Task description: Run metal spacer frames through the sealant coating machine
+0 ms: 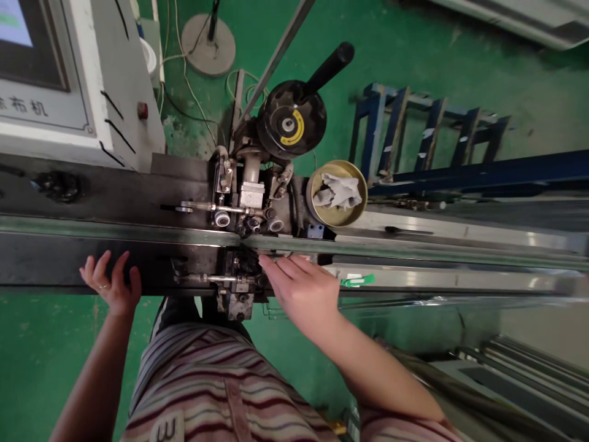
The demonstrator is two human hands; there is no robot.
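My left hand (114, 283) is over the front edge of the dark machine bed (41, 261), fingers spread, a ring on one finger, nothing in it. My right hand (304, 291) reaches to the rail just right of the lower clamp block (238, 288); its fingers are bent together, and what they hold, if anything, is hidden. A long strip (115, 232) runs lengthwise between the upper and lower mechanisms. Above it stands a metal head (251, 195) with small rollers. Right of my right hand lies a green tag (358, 280).
A black handwheel (292, 120) rises behind the head. Beside it sits a round tin (363, 199) with a crumpled cloth (339, 191). A control cabinet (124, 73) stands at the upper left, a blue rack (373, 132) at the right. A dark brush-like item (407, 231) lies on the rail.
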